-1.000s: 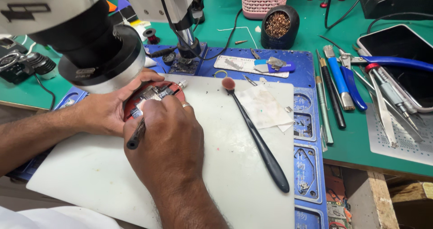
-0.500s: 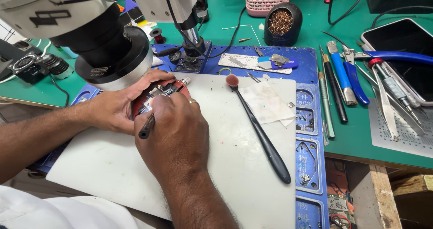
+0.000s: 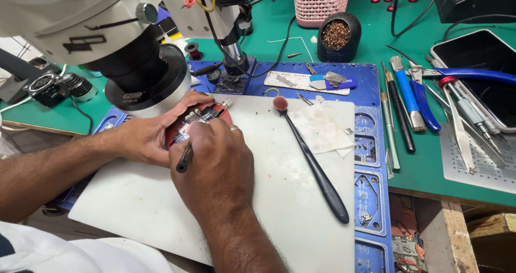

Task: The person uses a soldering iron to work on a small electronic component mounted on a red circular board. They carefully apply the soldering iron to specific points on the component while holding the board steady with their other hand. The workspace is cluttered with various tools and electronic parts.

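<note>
Pinching a thin black hand tool (image 3: 184, 158), the right hand (image 3: 215, 168) is curled shut around its shaft and tips it toward the small red-framed circuit board (image 3: 199, 119), probably so the point meets the parts at a shallow angle. The left hand (image 3: 148, 136), at nine o'clock of the right and touching it, clamps the board's edge against the white work mat (image 3: 269, 197), seemingly to steady it beneath the white microscope head (image 3: 134, 63) at eleven o'clock. At three o'clock a long black-handled brush (image 3: 312, 162) lies on the mat beside a crumpled white wipe (image 3: 322, 129). Farther, at one o'clock, a black pot of brass cleaning wool (image 3: 337, 36) stands on the green bench mat (image 3: 376, 41).
</note>
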